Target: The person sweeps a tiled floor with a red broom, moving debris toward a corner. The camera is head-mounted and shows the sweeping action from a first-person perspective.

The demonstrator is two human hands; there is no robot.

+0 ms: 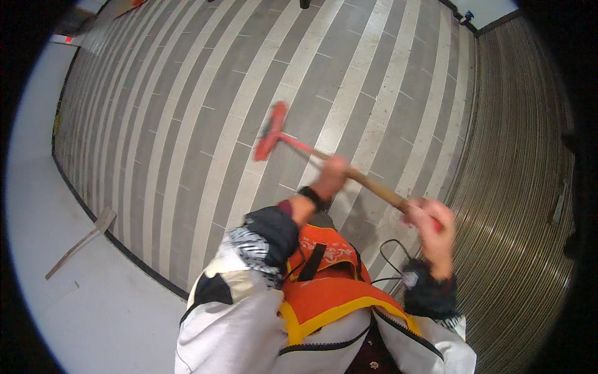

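Note:
A broom with a flat red head [271, 133] and a wooden handle [376, 187] slants across the view in front of me. Its head is down at the striped tile floor, slightly blurred. Partway along the handle, my left hand [331, 172] is closed around the shaft; a black band circles that wrist. My right hand [432, 223] grips the upper end, where a bit of red shows beside the fingers. Beneath both arms hangs an orange apron [345, 299] with yellow trim.
Grey and light tiles [224, 140] cover the floor. To the left, a wooden-handled tool [79, 245] leans against the white wall [60, 318], above a black baseboard [135, 259]. A ribbed, shutter-like surface [509, 187] borders the floor at right. A dark post [304, 3] shows at the top.

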